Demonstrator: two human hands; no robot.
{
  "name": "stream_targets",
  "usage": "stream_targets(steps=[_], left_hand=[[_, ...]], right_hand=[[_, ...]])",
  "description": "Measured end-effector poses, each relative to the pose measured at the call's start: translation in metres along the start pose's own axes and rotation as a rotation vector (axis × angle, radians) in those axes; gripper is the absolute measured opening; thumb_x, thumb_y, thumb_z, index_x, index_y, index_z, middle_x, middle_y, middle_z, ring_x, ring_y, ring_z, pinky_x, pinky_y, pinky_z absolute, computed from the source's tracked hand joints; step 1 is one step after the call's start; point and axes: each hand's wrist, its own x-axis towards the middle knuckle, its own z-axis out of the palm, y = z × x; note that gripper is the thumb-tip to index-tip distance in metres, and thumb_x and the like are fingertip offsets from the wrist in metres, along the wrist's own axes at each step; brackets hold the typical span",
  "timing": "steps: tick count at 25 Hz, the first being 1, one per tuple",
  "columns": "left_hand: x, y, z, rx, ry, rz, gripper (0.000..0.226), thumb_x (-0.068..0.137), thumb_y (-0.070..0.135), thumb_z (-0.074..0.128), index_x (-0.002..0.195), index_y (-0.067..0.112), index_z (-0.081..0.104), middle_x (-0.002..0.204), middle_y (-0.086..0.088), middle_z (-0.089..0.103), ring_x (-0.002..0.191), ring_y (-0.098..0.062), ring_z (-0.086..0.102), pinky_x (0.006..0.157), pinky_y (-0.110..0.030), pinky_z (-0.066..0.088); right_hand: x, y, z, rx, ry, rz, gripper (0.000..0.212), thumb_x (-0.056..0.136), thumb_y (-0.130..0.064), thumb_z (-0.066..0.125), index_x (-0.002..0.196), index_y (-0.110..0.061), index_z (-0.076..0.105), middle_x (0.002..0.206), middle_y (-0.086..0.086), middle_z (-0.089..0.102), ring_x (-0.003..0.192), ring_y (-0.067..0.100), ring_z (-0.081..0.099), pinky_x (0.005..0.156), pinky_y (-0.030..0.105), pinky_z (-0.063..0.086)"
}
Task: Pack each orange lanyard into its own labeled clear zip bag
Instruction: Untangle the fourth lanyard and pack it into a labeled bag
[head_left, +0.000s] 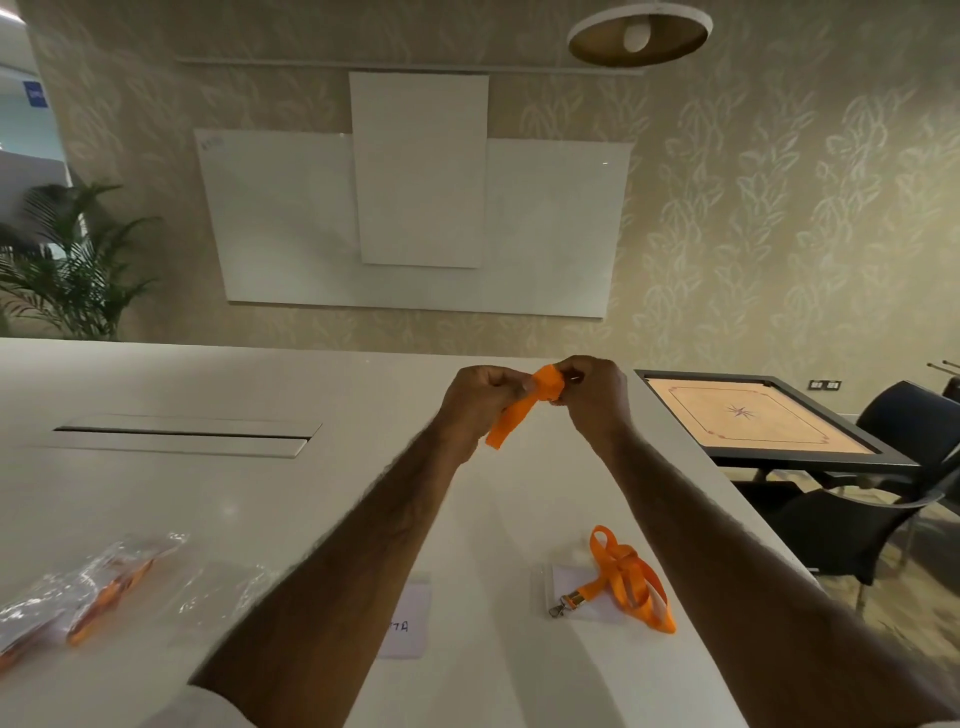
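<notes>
My left hand (480, 402) and my right hand (595, 397) are raised above the white table (260, 493), both pinching one folded orange lanyard (519, 410) between them. A loop of it hangs down toward the left hand. A second orange lanyard (628, 582) with a metal clip lies near the table's right edge, partly on a clear zip bag (571, 592). Another clear bag with a handwritten label (408, 618) lies flat under my left forearm. At the left, clear bags with orange lanyards inside (104, 587) lie together.
A recessed cable slot (182, 434) sits in the table's left middle. Right of the table stand a carrom board (758, 421) and dark chairs (883, 493). Whiteboards hang on the far wall, and a plant (67, 260) stands at the left.
</notes>
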Motion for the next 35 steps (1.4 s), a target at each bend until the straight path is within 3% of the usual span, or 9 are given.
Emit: stream_targets(steps=[4, 9, 13, 16, 19, 25, 29, 32, 35], left_hand=[[0.006, -0.005, 0.008, 0.053, 0.124, 0.021, 0.028, 0.079, 0.033, 0.084, 0.092, 0.011, 0.073, 0.093, -0.004, 0.075, 0.089, -0.024, 0.070, 0.077, -0.034, 0.059], [0.010, -0.008, 0.005, 0.196, 0.267, 0.028, 0.027, 0.082, 0.036, 0.080, 0.089, 0.016, 0.064, 0.085, 0.003, 0.069, 0.080, -0.016, 0.067, 0.067, -0.024, 0.054], [0.008, -0.007, 0.003, 0.140, 0.208, -0.039, 0.026, 0.089, 0.032, 0.074, 0.094, 0.007, 0.067, 0.091, -0.005, 0.072, 0.085, -0.021, 0.068, 0.071, -0.029, 0.057], [-0.004, -0.004, -0.003, -0.005, -0.029, -0.161, 0.033, 0.095, 0.027, 0.068, 0.112, -0.001, 0.068, 0.107, -0.018, 0.074, 0.095, -0.029, 0.072, 0.088, -0.039, 0.059], [-0.010, -0.003, -0.014, -0.057, -0.178, -0.223, 0.032, 0.093, 0.022, 0.071, 0.116, 0.001, 0.070, 0.110, -0.014, 0.072, 0.102, -0.026, 0.068, 0.100, -0.044, 0.053], [-0.012, -0.003, -0.002, 0.070, -0.105, -0.162, 0.048, 0.098, 0.036, 0.063, 0.139, 0.012, 0.055, 0.140, -0.006, 0.057, 0.128, -0.025, 0.054, 0.105, -0.038, 0.045], [-0.012, -0.007, 0.005, -0.015, -0.120, -0.141, 0.031, 0.098, 0.025, 0.063, 0.122, 0.007, 0.066, 0.127, -0.010, 0.066, 0.125, -0.029, 0.057, 0.099, -0.037, 0.042], [-0.014, -0.004, 0.007, 0.029, -0.113, -0.181, 0.031, 0.097, 0.031, 0.064, 0.118, 0.007, 0.067, 0.130, -0.012, 0.063, 0.124, -0.030, 0.057, 0.109, -0.046, 0.043], [-0.015, -0.005, -0.001, -0.039, -0.189, -0.132, 0.021, 0.097, 0.026, 0.065, 0.110, 0.010, 0.071, 0.128, -0.010, 0.067, 0.118, -0.027, 0.062, 0.104, -0.043, 0.048]], right_hand=[[-0.008, -0.014, 0.009, 0.217, -0.078, 0.077, 0.016, 0.083, 0.009, 0.067, 0.092, 0.000, 0.077, 0.085, 0.014, 0.074, 0.078, 0.031, 0.073, 0.073, 0.040, 0.064], [-0.013, -0.018, 0.007, 0.423, -0.316, 0.133, 0.018, 0.100, -0.010, 0.057, 0.098, 0.000, 0.072, 0.096, 0.017, 0.073, 0.095, 0.031, 0.072, 0.088, 0.038, 0.060], [-0.014, -0.019, 0.012, 0.314, -0.178, 0.032, 0.016, 0.093, 0.000, 0.066, 0.107, 0.002, 0.074, 0.096, 0.013, 0.075, 0.090, 0.028, 0.074, 0.082, 0.035, 0.062], [-0.008, -0.017, 0.013, 0.246, -0.016, 0.064, 0.015, 0.090, 0.005, 0.065, 0.099, -0.001, 0.075, 0.091, 0.009, 0.076, 0.085, 0.021, 0.074, 0.079, 0.037, 0.063], [-0.004, -0.011, 0.011, 0.093, 0.124, 0.098, 0.015, 0.093, 0.001, 0.064, 0.100, -0.004, 0.075, 0.092, 0.005, 0.076, 0.085, 0.017, 0.073, 0.081, 0.037, 0.063], [-0.007, -0.016, 0.017, 0.151, 0.136, 0.127, 0.018, 0.090, 0.000, 0.066, 0.090, -0.016, 0.075, 0.086, -0.004, 0.074, 0.085, 0.015, 0.072, 0.083, 0.036, 0.062], [-0.006, -0.023, 0.019, 0.217, 0.126, 0.120, 0.017, 0.090, 0.001, 0.067, 0.093, -0.013, 0.076, 0.090, 0.004, 0.076, 0.086, 0.021, 0.073, 0.081, 0.041, 0.063], [-0.006, -0.023, 0.018, 0.233, 0.154, 0.130, 0.016, 0.091, 0.000, 0.066, 0.095, -0.011, 0.076, 0.092, 0.005, 0.075, 0.088, 0.023, 0.072, 0.081, 0.042, 0.063], [-0.008, -0.020, 0.015, 0.153, 0.236, 0.129, 0.015, 0.093, -0.001, 0.065, 0.096, -0.011, 0.076, 0.090, 0.002, 0.074, 0.085, 0.019, 0.071, 0.081, 0.039, 0.062]])
